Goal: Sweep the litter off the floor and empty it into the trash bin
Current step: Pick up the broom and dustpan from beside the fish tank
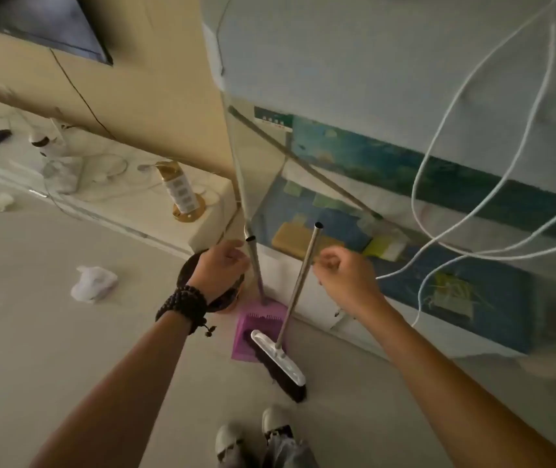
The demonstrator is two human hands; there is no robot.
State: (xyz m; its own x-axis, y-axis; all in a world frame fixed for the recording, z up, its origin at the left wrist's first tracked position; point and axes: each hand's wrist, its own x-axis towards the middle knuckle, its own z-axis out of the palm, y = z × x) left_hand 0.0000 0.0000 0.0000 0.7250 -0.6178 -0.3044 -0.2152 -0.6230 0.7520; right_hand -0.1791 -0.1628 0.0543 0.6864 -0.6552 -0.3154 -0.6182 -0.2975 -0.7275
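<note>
A purple dustpan [248, 327] stands on the pale floor by the bed's corner, its metal handle [253, 261] rising upright. A broom with a white head and dark bristles [278, 361] rests partly in the pan, its metal handle [298, 282] leaning up to the right. My left hand [221, 268], with dark bead bracelets on the wrist, reaches to the dustpan handle, fingertips right beside it. My right hand [345, 278] is loosely curled just right of the broom handle, not wrapped around it. Crumpled white litter [92, 283] lies on the floor to the left. A dark-rimmed bin [231, 304] sits under my left wrist.
A bed with a patterned base [405, 184] fills the right side, and white cables [438, 163] hang over it. A low white shelf [135, 197] along the wall carries a bottle [182, 194] and cords. More white litter [1, 201] lies far left. My shoes [253, 434] are below.
</note>
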